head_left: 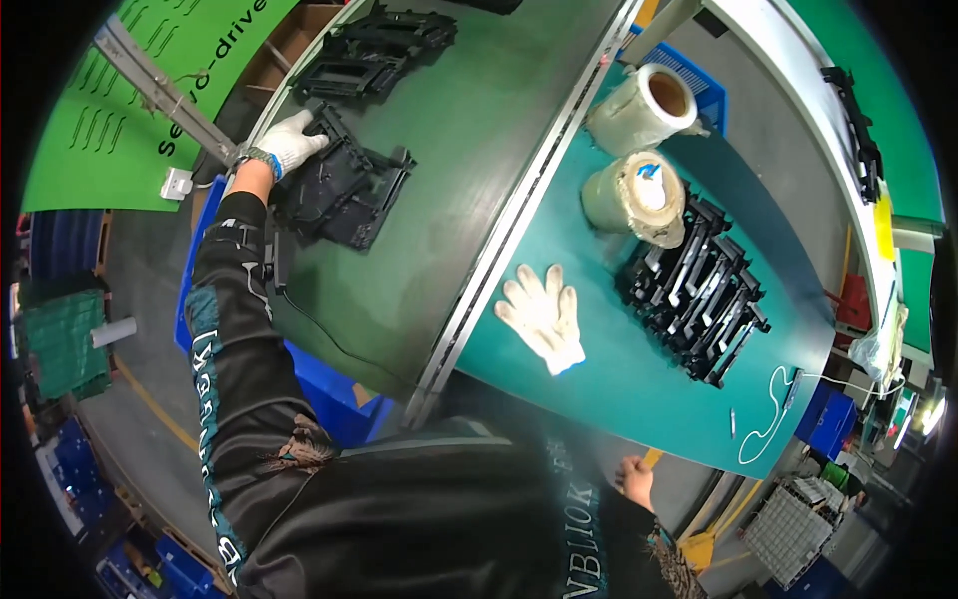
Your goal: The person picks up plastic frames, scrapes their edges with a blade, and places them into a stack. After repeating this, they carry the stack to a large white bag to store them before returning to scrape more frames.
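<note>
My left hand (291, 143), in a white knit glove with a blue cuff, reaches far left over a dark green belt. Its fingers are closed on the edge of a black plastic frame part (344, 190), which lies on the belt. Beyond it rest more black plastic parts (374, 50). My right hand (636, 479) is bare and hangs low beside my body, past the front edge of the teal table. Its fingers look curled, and nothing shows in them. An empty white glove (544, 314) lies flat on that table.
A metal rail (519, 200) separates belt and teal table (619, 399). Two rolls of film (639, 110) stand near a pile of black plastic parts (699, 285). A white cord (773, 419) and a pen lie right. Blue bins (339, 394) sit beside the belt; a black cable crosses it.
</note>
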The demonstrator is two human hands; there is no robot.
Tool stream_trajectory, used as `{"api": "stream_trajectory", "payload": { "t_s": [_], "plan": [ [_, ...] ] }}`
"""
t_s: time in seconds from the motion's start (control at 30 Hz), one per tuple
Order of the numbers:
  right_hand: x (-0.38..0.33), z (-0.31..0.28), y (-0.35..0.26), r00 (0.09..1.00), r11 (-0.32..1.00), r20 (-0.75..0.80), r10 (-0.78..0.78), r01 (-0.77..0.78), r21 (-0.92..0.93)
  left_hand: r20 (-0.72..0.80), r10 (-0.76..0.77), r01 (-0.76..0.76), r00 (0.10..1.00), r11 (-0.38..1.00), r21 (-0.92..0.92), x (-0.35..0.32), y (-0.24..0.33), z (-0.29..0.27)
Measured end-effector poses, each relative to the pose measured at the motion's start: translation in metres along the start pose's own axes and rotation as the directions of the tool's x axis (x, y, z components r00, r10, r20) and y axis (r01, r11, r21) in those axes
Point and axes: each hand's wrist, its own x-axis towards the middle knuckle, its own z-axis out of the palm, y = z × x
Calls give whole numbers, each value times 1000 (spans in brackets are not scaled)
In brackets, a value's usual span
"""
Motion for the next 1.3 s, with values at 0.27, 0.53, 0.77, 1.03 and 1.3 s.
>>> {"api": "stream_trajectory", "payload": {
  "t_s": [0.27,0.53,0.77,1.03,1.3],
  "plan": [
    [15,29,-35,998,999,56,-23,25,-42,23,589,-577,807,781,241,-2,13,-17],
    [-8,72,-37,999,996,6,-33,33,84,169,384,-416,908,770,485,-7,47,10],
    [4,60,0,1000,988,0,19,-19,152,105,330,-345,938,914,214,-96,106,-15],
    [22,37,11,998,979,-48,-38,47,196,93,444,-409,891,875,-257,-144,143,13],
    [31,23,-6,937,937,-227,-266,306,165,-59,656,-601,752,647,-468,-183,175,25]
  ]
}}
